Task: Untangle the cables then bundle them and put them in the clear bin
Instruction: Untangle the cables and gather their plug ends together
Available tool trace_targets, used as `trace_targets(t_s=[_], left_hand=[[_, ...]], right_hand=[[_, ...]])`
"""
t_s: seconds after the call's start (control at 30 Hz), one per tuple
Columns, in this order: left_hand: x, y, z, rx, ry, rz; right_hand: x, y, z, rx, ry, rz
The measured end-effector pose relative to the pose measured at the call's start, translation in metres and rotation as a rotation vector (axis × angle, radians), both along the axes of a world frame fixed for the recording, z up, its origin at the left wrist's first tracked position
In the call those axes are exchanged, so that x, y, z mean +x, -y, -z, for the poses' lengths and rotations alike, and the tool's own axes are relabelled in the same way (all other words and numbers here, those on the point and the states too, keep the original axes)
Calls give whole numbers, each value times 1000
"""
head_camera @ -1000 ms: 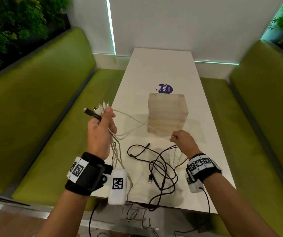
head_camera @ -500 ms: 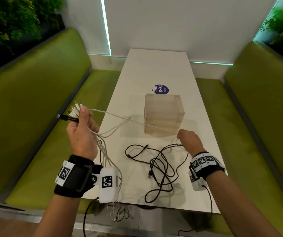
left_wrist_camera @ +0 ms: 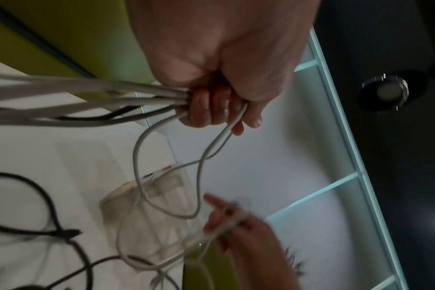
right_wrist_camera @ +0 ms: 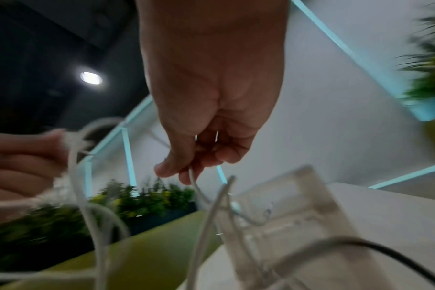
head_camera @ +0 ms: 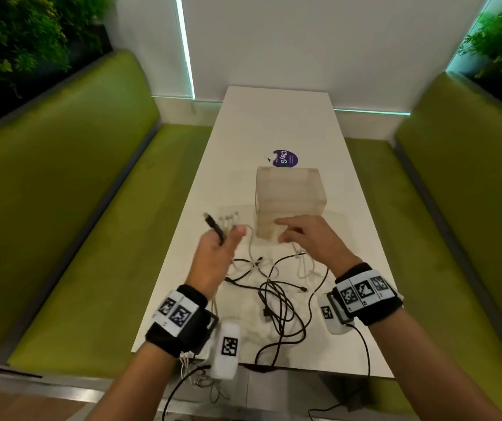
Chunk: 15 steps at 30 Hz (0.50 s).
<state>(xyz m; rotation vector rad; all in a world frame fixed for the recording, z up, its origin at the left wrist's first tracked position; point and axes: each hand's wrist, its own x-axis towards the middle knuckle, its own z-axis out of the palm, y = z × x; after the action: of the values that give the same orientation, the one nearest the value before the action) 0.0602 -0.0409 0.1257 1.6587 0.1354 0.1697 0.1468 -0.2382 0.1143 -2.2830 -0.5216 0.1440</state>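
Evidently gathering plug ends together: left grip [head_camera: 213, 253] fisted round white cables [left_wrist_camera: 87, 98] plus one black, right grip [head_camera: 307, 238] pinching a white strand beside clear bin [head_camera: 289, 202], black cables [head_camera: 277, 302] loose on desk [head_camera: 274, 123].

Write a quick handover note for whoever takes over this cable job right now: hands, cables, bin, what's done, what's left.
Left hand: grips a bunch of white cables plus one black lead, plug ends sticking up above the fist.
Right hand: pinches one white cable in front of the clear bin.
Black cables: tangled on the table near its front edge; some strands hang over it.
Done: white cable ends gathered.
Left: free the black tangle, bundle everything, load the bin. Nothing visible in it yet.
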Motion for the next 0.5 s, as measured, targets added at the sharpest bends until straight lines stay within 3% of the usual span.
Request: trace_targets(t_s=[0.13,0.27,0.37,0.5], left_hand=[[-1,26,8,63,-5,214],[6,22,22,186,-27,143],[10,12,25,228,-24,66],[14,1,25,248,-20,-9]], right_hand=[[-13,-23,-11,-92,79,-64],[-17,-22,-13,-2,104,-74],[-16,-19,-18,167,-9,-81],[-15,-20,-24,199,-134,-158]])
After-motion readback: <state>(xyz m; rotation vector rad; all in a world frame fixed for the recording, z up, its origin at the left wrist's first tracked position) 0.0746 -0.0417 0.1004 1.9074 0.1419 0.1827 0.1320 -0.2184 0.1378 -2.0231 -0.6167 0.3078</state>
